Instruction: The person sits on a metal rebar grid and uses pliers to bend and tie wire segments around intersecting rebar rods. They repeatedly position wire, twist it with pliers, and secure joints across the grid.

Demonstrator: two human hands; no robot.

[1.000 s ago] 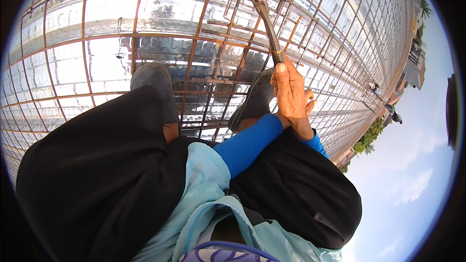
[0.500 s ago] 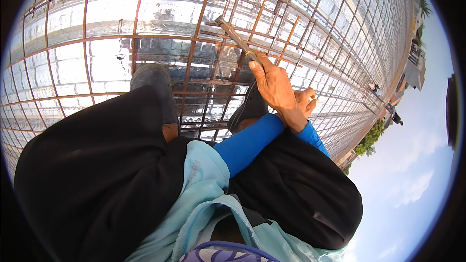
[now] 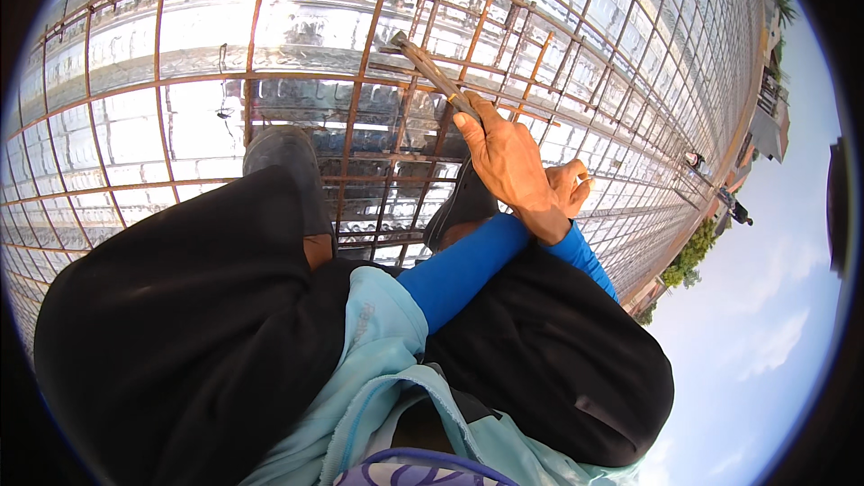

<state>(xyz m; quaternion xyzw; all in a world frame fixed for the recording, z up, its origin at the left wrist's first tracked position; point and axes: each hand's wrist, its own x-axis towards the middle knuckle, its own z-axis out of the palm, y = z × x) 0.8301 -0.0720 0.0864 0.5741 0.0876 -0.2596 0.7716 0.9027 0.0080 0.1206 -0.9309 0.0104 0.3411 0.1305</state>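
Note:
My right hand [image 3: 511,160] is closed around the handle of worn, brownish pincers [image 3: 430,69], with a yellow band near my fingers. Their dark head lies over the rebar mesh [image 3: 355,94], close to a crossing of rusty bars; whether it touches a bar I cannot tell. My forearms cross, the right wrist lying over the left. Just beyond that wrist, my left hand [image 3: 567,187] shows with curled fingers. Anything inside those fingers is too small or hidden to make out.
Shiny, ribbed metal sheeting [image 3: 310,22] lies beneath the mesh. My dark boots [image 3: 283,155] rest among the bars, knees bent on both sides. A bit of bent wire [image 3: 223,112] hangs at the left. Far right, people [image 3: 740,213], trees [image 3: 693,256] and roofs line the edge.
The pincers' head has shifted slightly left, with my right hand still gripping them. My left hand stays curled beyond the right wrist. The whole view has moved a little.

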